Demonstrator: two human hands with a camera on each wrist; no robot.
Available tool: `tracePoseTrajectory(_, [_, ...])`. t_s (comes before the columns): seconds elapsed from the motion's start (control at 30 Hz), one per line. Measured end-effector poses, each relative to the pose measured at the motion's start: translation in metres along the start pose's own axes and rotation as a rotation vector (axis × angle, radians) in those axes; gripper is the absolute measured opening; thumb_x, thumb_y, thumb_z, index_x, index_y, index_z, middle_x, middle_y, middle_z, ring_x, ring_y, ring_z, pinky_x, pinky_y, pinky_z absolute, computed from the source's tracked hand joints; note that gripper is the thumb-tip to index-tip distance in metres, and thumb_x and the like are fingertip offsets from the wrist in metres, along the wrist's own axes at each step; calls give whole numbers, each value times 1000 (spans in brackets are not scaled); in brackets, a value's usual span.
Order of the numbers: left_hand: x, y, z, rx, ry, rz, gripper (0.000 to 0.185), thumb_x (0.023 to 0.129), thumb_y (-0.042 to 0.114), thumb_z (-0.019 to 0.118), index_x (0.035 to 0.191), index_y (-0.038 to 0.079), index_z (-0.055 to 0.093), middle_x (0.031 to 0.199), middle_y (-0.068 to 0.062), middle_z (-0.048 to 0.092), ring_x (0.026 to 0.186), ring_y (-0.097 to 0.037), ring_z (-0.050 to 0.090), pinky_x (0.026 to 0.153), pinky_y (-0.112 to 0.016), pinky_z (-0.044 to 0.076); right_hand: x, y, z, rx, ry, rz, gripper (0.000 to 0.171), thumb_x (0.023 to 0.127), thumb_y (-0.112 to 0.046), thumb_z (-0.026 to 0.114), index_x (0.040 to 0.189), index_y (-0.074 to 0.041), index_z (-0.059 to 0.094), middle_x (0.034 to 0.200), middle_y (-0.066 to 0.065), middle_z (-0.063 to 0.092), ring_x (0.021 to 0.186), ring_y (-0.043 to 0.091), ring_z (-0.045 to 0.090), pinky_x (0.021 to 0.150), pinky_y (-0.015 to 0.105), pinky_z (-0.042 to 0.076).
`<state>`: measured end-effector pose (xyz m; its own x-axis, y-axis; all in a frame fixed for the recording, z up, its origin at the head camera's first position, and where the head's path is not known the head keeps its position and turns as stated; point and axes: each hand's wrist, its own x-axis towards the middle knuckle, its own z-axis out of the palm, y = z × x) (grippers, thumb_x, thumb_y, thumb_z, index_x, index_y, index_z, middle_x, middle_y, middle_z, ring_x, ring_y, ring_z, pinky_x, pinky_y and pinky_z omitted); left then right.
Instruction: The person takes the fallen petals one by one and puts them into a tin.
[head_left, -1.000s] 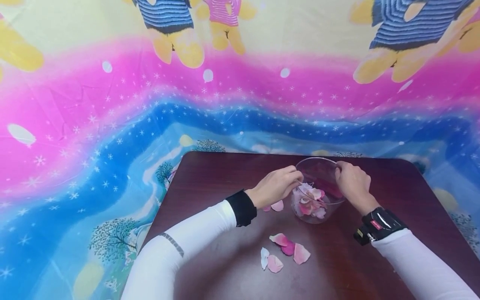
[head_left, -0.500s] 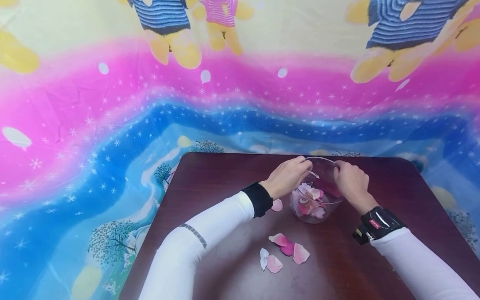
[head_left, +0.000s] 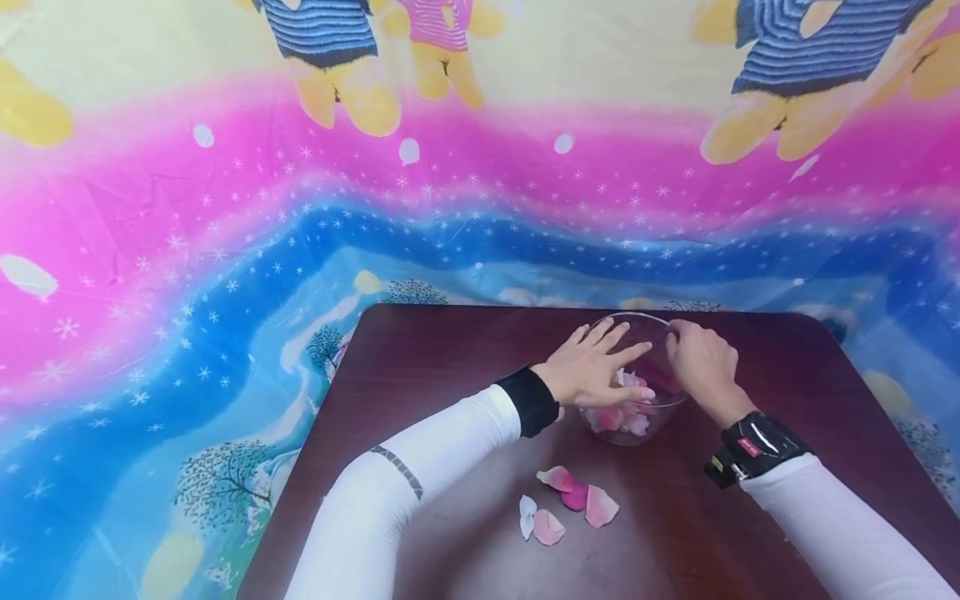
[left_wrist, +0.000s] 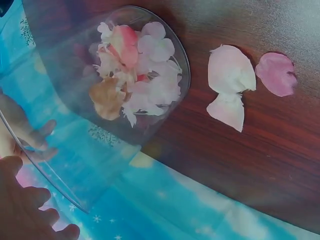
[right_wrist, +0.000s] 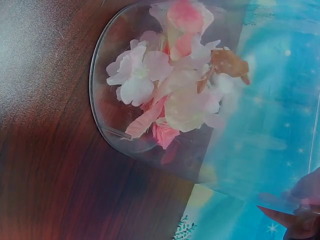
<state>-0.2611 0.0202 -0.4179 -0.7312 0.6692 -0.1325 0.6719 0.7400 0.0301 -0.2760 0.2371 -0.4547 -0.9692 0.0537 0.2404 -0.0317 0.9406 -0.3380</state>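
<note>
A clear glass bowl (head_left: 666, 417) stands on the dark wooden table. Pink and white flower petals (head_left: 633, 423) lie heaped in its bottom, with a brownish petal (left_wrist: 107, 98) among them in the left wrist view. My left hand (head_left: 592, 368) is over the bowl's left side, fingers spread wide, nothing between them. At the right side of the rim, my right hand (head_left: 703, 363) grips the glass with curled fingers. Only some fingers (right_wrist: 300, 220) of the right hand show in the right wrist view, at the lower right corner.
Loose petals (head_left: 573, 497) in pink, magenta and white lie on the table in front of the bowl. Beside it are pale petals (left_wrist: 230, 75) and a pink petal (left_wrist: 276, 74). A colourful cloth (head_left: 480, 183) hangs behind the table's back edge.
My left hand has moved right, from beside the rim to over the bowl. Its bent fingers, with a small pale piece at their tips, have spread apart. The right hand stays on the rim.
</note>
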Motion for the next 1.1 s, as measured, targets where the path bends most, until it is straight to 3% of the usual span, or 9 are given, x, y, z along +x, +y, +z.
tracePoseTrajectory(0.4, [-10,-15,5,6,74,20,79,94,79,30,161,43,8,173,2,10,161,-21,4,130,-45,8,0,0,2,7,17,-11,28,98,-18,52,117,-4,68,87,24,71,68,41,64,45,45,39])
tracePoseTrajectory(0.73, [-27,-43,19,-13,121,-1,76,98,73,33,162,38,13,172,-2,13,161,-24,9,130,-48,11,0,-2,0,20,18,-11,29,99,-18,51,118,-5,69,86,23,70,69,41,64,45,43,37])
tracePoseTrajectory(1.1, [-39,-76,38,-52,144,-72,77,97,74,36,162,36,18,171,-7,16,160,-28,12,129,-49,12,-1,-2,-2,15,6,-2,30,99,-18,50,119,-5,68,82,20,69,68,39,63,46,42,37])
